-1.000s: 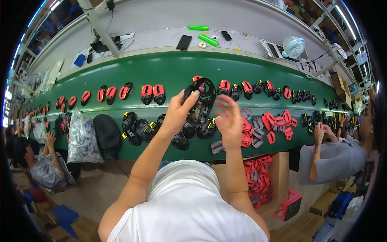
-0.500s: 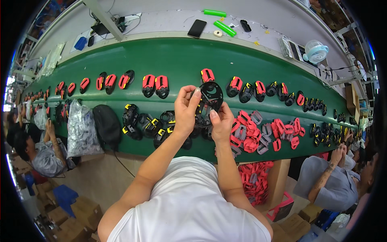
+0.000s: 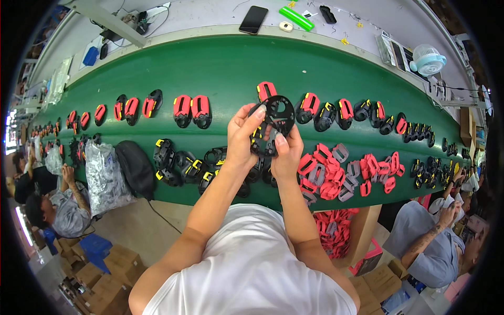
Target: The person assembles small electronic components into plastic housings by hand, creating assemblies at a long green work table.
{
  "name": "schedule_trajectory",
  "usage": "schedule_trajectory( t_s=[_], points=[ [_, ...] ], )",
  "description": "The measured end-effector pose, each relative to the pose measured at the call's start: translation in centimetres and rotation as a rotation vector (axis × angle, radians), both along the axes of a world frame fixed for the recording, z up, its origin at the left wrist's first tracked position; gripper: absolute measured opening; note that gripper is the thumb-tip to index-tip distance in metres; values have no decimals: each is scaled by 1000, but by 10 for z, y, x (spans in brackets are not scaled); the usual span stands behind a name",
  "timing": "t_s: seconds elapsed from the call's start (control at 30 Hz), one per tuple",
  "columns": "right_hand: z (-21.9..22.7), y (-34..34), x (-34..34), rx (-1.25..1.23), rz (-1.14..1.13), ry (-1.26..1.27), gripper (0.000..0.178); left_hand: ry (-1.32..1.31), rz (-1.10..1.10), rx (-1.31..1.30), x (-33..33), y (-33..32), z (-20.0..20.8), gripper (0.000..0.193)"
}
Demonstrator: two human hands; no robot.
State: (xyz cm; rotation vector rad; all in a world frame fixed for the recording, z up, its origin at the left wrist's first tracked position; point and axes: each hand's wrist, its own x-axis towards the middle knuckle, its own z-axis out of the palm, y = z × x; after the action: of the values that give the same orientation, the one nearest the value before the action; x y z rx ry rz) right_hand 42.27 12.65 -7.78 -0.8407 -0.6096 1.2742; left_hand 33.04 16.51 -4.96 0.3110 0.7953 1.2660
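Left hand and right hand are both gripping one black part at frame centre, thumbs pressing its near face, fingers curling behind; the part is hanging tilted above the table. Cardboard box, lower right of centre, is holding a heap of red frames with some grey ones mixed in. Clear plastic bag, left of centre, is bulging with greyish contents, too blurred to tell; black bag is slumping just beside it. Closed-looking cartons are sitting on the floor, lower left. Green table is spanning the frame, carrying a row of red-and-black assemblies and, right of the hands, a loose red-and-grey pile. Along the top, a pale shelf is bearing a phone, green cylinder and light-blue fan. Grey-shirted co-workers are sitting at both sides.
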Motion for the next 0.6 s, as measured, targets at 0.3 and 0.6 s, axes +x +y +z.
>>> schedule_trajectory(
  t_s=[0.3,0.6],
  points=[
    [-12,3,13,181,-84,-130,33,-22,-106,29,14,-2,4,25],
    [36,-57,40,139,114,-192,39,151,-62,37,21,-49,52,24]
  ],
)
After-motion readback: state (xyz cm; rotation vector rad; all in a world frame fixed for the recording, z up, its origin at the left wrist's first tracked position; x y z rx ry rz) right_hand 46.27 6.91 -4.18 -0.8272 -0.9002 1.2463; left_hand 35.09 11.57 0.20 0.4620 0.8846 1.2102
